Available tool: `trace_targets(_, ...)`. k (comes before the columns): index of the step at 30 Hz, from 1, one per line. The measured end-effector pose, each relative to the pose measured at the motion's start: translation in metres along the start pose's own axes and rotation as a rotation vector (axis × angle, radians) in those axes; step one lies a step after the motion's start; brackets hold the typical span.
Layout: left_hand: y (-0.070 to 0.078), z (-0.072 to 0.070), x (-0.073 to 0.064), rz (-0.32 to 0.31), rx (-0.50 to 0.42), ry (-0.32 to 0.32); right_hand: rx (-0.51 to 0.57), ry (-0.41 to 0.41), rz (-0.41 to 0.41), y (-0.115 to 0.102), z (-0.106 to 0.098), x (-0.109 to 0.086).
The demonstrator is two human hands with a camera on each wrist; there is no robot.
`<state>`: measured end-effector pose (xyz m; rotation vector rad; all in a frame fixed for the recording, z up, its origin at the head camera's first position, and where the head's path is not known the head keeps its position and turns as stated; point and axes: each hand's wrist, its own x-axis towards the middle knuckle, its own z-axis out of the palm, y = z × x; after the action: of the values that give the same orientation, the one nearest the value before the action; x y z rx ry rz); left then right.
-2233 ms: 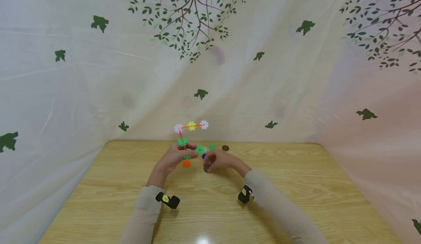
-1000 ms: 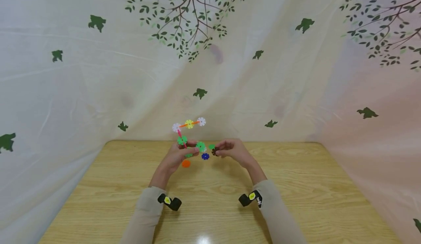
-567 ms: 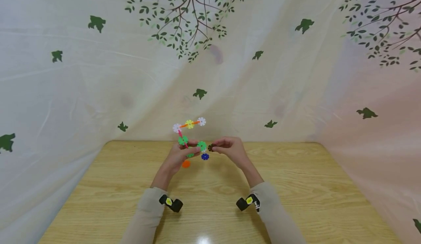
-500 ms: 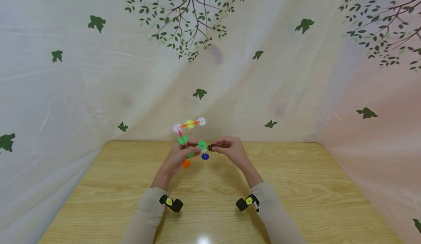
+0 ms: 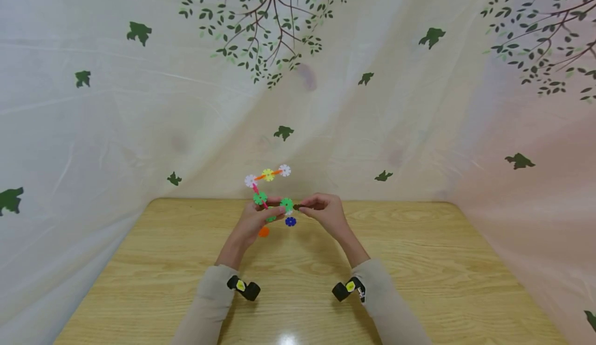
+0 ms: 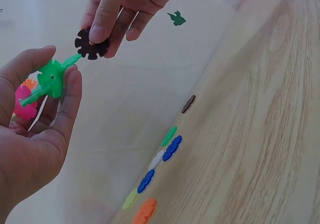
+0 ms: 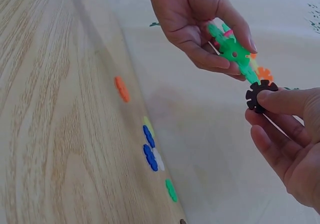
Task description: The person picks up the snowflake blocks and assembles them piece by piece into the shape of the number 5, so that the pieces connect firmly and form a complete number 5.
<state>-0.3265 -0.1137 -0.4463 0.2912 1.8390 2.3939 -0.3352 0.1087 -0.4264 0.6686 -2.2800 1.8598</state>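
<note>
My left hand (image 5: 244,226) holds a chain of interlocking snowflake discs above the table's far edge. From it the pink, white, orange and yellow discs (image 5: 268,175) rise up and bend to the right. Thumb and fingers grip the chain near a green disc (image 6: 51,78), from which another green disc, seen edge-on, sticks out. With thumb and fingers my right hand (image 5: 331,214) pinches a dark brown snowflake disc (image 7: 260,96). The brown disc's rim meets that edge-on green disc; whether their slots are joined I cannot tell. Part of the chain is hidden behind the left hand.
Loose discs lie along the far edge of the wooden table (image 5: 298,293): orange (image 7: 122,89), yellow (image 6: 130,199), white (image 6: 156,160), green (image 6: 169,136), brown (image 6: 188,104) and two blue discs (image 6: 172,148). A cloth printed with leaves hangs behind.
My right hand has risen from low over the table and come back and left to the chain with the brown disc. In the head view that disc has turned edge-on. The left hand barely moved.
</note>
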Motion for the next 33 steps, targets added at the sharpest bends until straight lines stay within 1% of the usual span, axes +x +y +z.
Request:
trace_targets(4, 0.001, 0.002, 0.0, 0.005, -0.002, 0.001, -0.03, 0.025, -0.025, 0.0, 0.001, -0.001)
trace_targets(9, 0.002, 0.004, -0.001, 0.014, 0.002, 0.003, -0.024, 0.045, -0.043, 0.0, 0.002, -0.001)
trace_targets(18, 0.002, 0.005, 0.0, 0.036, 0.003, 0.01, -0.026, 0.073, -0.044, 0.001, 0.003, 0.001)
trace_targets(22, 0.002, 0.008, 0.001, 0.032, -0.003, 0.024, -0.019, 0.061, -0.031, -0.017, 0.004, -0.004)
trace_targets(25, 0.001, 0.009, 0.002, 0.033, -0.002, 0.029, -0.04, 0.053, -0.031, -0.032, 0.005, -0.009)
trace_targets(29, -0.001, 0.01, 0.002, 0.046, -0.005, 0.022, -0.074, 0.057, -0.063, -0.034, 0.005, -0.011)
trace_targets(33, -0.002, 0.011, 0.001, 0.049, -0.018, 0.01, -0.055, 0.052, -0.083, -0.032, 0.004, -0.012)
